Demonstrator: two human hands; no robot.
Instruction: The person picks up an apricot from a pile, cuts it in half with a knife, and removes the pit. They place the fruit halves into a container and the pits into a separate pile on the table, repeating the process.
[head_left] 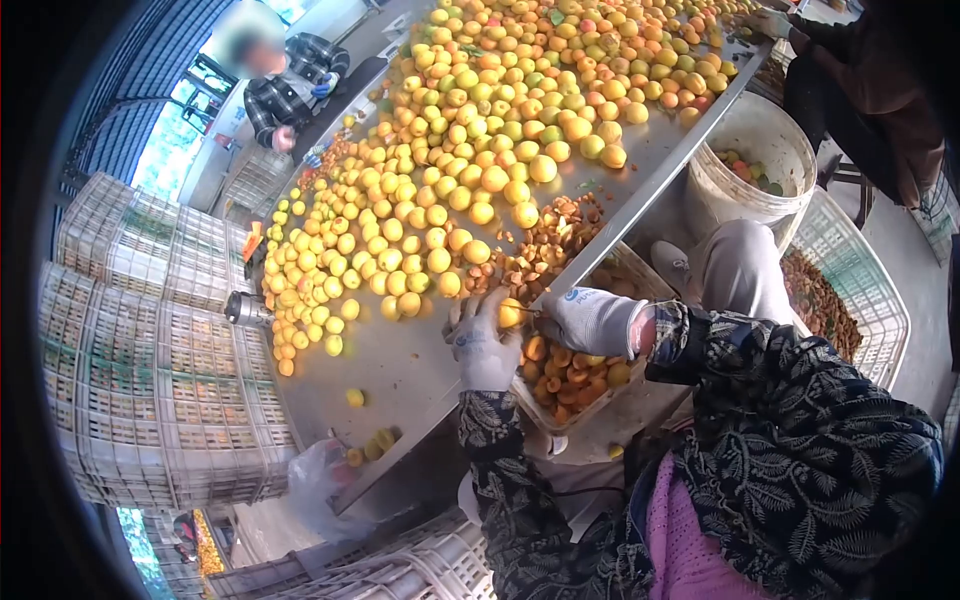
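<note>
My left hand [480, 340], in a pale work glove, grips a yellow apricot [509, 313] at the near edge of a metal sorting table [400, 365]. My right hand [590, 320], also gloved, is closed on a small knife [528, 310] whose tip touches that apricot. Right beside them lies a heap of brown pits [545, 250]. Under my hands a tray [570, 375] holds cut apricot halves. A big spread of whole apricots [480, 110] covers the table beyond.
A white bucket [750, 160] with fruit scraps stands to the right, next to a plastic crate [850, 290] of pits. Stacked empty crates [150, 350] rise at the left. One person in a plaid shirt [285, 90] sits at the far end; another person's hand [770, 22] reaches in at top right.
</note>
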